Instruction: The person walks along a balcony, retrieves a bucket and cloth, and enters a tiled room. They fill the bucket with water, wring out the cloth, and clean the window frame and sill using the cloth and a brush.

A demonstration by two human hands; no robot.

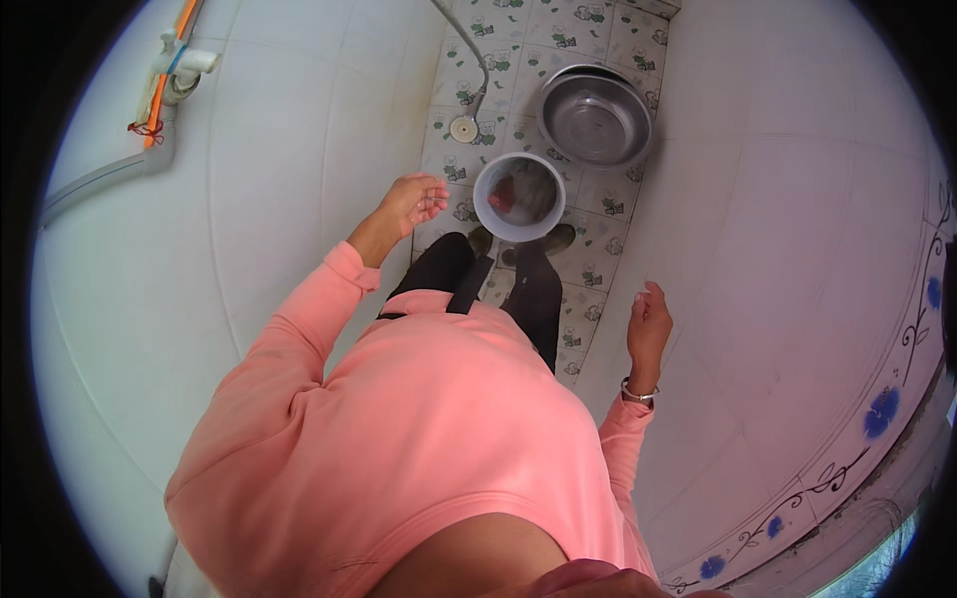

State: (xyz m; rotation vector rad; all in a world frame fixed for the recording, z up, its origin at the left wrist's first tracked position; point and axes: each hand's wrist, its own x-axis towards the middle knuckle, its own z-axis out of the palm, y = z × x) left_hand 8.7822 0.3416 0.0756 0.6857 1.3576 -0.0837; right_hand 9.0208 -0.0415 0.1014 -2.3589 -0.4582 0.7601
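My left hand (416, 203) is raised to the left of a white bucket (482, 202), its fingers half curled and nothing visible in them. Inside the bucket is greyish water (534, 194) with soaked cloth in it, a red piece (502, 196) showing at the left. The bucket stands on the floor just beyond my shoes. At my right side, near the wall, hangs my right hand (649, 327) with loosely bent fingers and no object seen in it. A bracelet (641, 392) circles that wrist. Neither hand touches the bucket.
Metal basins (594, 123), seemingly stacked, sit on the patterned tile floor (553, 37) by the right wall. A shower head (464, 129) lies there on its hose (478, 56). Pipes with a tap (196, 63) run along the left wall (284, 149). Tiled walls flank me closely.
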